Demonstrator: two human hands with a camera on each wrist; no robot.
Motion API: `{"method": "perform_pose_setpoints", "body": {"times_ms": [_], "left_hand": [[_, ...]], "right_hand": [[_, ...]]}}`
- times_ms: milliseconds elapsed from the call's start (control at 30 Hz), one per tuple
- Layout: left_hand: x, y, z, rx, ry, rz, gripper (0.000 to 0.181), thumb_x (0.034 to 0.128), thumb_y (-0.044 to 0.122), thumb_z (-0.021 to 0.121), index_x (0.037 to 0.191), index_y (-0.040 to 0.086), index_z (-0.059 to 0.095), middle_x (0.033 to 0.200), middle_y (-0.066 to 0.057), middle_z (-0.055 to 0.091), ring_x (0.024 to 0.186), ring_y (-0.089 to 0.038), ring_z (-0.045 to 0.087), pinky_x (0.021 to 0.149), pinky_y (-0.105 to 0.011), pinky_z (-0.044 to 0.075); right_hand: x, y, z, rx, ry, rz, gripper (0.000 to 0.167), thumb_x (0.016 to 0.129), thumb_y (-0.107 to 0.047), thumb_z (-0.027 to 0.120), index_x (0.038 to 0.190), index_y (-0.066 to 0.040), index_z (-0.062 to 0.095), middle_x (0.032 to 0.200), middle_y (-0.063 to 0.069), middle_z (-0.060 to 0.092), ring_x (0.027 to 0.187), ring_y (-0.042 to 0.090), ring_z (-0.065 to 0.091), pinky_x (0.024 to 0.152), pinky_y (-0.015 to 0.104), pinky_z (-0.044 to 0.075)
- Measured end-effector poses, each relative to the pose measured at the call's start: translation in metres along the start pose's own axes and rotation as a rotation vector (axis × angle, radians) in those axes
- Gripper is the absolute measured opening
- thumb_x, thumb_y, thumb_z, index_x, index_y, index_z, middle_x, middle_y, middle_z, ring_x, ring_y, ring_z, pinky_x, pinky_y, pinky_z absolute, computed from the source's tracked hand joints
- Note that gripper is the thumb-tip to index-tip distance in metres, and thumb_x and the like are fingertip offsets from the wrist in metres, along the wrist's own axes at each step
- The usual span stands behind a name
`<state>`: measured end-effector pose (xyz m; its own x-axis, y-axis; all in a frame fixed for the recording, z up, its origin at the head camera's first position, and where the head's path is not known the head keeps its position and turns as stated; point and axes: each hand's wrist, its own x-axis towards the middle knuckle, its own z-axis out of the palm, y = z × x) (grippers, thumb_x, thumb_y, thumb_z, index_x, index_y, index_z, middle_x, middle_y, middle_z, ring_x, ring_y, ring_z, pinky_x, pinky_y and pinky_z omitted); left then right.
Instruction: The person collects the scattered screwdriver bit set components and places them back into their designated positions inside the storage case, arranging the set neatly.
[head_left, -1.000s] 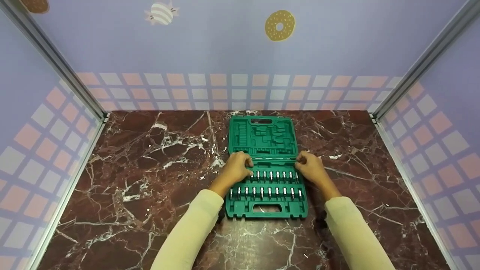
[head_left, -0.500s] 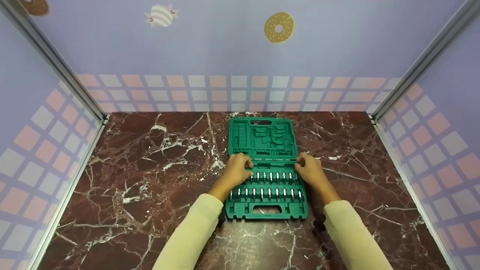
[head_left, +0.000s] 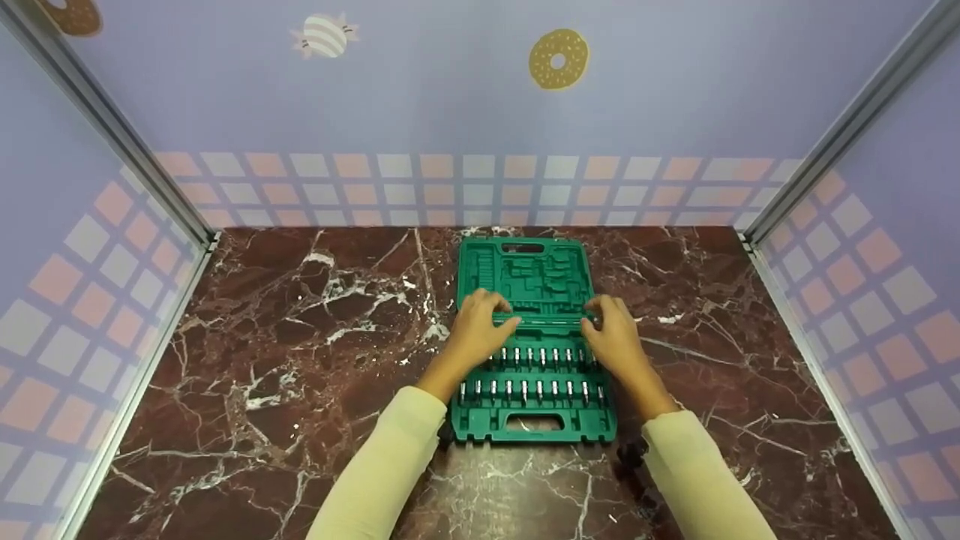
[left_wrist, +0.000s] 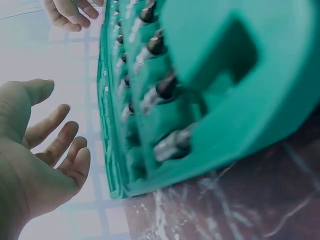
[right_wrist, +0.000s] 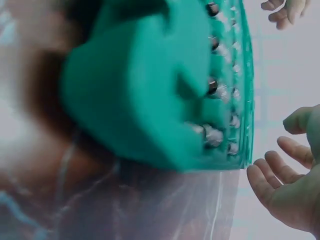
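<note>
An open green socket-set case (head_left: pixel 535 424) lies in the head view, its lid (head_left: pixel 525 259) folded back flat. Two rows of small metal sockets (head_left: pixel 540 390) sit in the near half. My left hand (head_left: pixel 480 330) hovers over the left end of the hinge strip, with thumb and fingers apart. Over the right end, my right hand (head_left: pixel 613 334) mirrors it. Both wrist views show the fingers loosely bent and parted, with nothing between them: the left hand (left_wrist: pixel 45 155) and the right hand (right_wrist: pixel 292 180). Behind the hands, parts of the hinge are hidden.
Beneath the case is a dark red marbled tabletop (head_left: pixel 300 375). A patterned back wall (head_left: pixel 420 90) and side walls with metal frame strips (head_left: pixel 847 112) enclose it. The lid has moulded recesses, and the near edge of the case has a handle slot.
From the sides of the case near the hinge, both hands have moved slightly inward. Their thumbs and fingers, closer together earlier, have spread apart. The case stays in place.
</note>
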<state>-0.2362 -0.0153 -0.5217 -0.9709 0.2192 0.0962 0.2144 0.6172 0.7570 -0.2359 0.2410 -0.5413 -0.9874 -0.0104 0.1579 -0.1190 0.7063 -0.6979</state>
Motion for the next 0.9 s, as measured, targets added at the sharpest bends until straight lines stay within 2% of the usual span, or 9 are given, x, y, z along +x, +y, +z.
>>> {"method": "perform_pose_setpoints", "body": {"times_ms": [133, 300, 400, 500, 667, 800, 900], "left_hand": [[0.010, -0.005, -0.008, -0.021, 0.050, -0.042, 0.038, 0.0977, 0.034, 0.072, 0.122, 0.005, 0.067, 0.126, -0.010, 0.059, 0.124, -0.030, 0.054, 0.105, -0.047, 0.049], [0.023, -0.024, -0.020, 0.007, 0.133, -0.104, 0.050, 0.0981, 0.038, 0.071, 0.134, 0.005, 0.061, 0.134, -0.013, 0.057, 0.129, -0.032, 0.051, 0.111, -0.047, 0.045], [0.029, -0.036, -0.029, 0.011, 0.183, -0.152, 0.056, 0.0981, 0.038, 0.070, 0.140, 0.003, 0.057, 0.139, -0.017, 0.055, 0.134, -0.036, 0.049, 0.115, -0.051, 0.042], [0.034, -0.048, -0.036, -0.003, 0.200, -0.212, 0.060, 0.0994, 0.038, 0.068, 0.144, 0.000, 0.053, 0.143, -0.022, 0.054, 0.138, -0.041, 0.046, 0.117, -0.054, 0.039], [0.039, -0.062, -0.038, -0.023, 0.158, -0.306, 0.062, 0.1022, 0.035, 0.064, 0.146, -0.006, 0.049, 0.133, -0.026, 0.062, 0.126, -0.041, 0.058, 0.107, -0.054, 0.048], [0.041, -0.066, -0.035, -0.042, 0.091, -0.344, 0.051, 0.1028, 0.031, 0.064, 0.135, -0.009, 0.060, 0.114, -0.026, 0.071, 0.106, -0.038, 0.068, 0.098, -0.050, 0.055], [0.041, -0.067, -0.032, -0.047, 0.063, -0.366, 0.040, 0.1026, 0.027, 0.065, 0.127, -0.005, 0.068, 0.115, -0.023, 0.073, 0.104, -0.034, 0.070, 0.097, -0.048, 0.056]], "right_hand": [[0.010, 0.003, -0.004, 0.038, -0.007, 0.047, 0.034, 0.100, -0.013, 0.065, 0.129, 0.004, 0.059, 0.127, 0.028, 0.057, 0.116, 0.043, 0.060, 0.098, 0.056, 0.052], [0.026, 0.019, -0.007, 0.033, -0.045, 0.150, 0.053, 0.103, -0.023, 0.061, 0.146, 0.006, 0.048, 0.142, 0.032, 0.050, 0.130, 0.046, 0.053, 0.109, 0.058, 0.044], [0.035, 0.028, -0.008, 0.014, -0.093, 0.192, 0.062, 0.105, -0.029, 0.058, 0.153, 0.007, 0.039, 0.149, 0.035, 0.043, 0.139, 0.049, 0.044, 0.116, 0.060, 0.037], [0.043, 0.032, -0.010, -0.005, -0.152, 0.218, 0.068, 0.106, -0.031, 0.054, 0.156, 0.009, 0.032, 0.154, 0.038, 0.036, 0.144, 0.052, 0.037, 0.120, 0.062, 0.031], [0.054, 0.030, -0.009, -0.005, -0.216, 0.262, 0.066, 0.108, -0.032, 0.052, 0.155, 0.010, 0.033, 0.156, 0.036, 0.038, 0.145, 0.050, 0.037, 0.120, 0.061, 0.032], [0.058, 0.026, -0.003, -0.015, -0.232, 0.271, 0.057, 0.109, -0.028, 0.051, 0.151, 0.010, 0.042, 0.152, 0.033, 0.045, 0.143, 0.047, 0.043, 0.118, 0.059, 0.036], [0.059, 0.025, 0.002, -0.011, -0.226, 0.275, 0.051, 0.109, -0.024, 0.050, 0.148, 0.008, 0.047, 0.149, 0.031, 0.050, 0.140, 0.046, 0.047, 0.116, 0.057, 0.039]]}}
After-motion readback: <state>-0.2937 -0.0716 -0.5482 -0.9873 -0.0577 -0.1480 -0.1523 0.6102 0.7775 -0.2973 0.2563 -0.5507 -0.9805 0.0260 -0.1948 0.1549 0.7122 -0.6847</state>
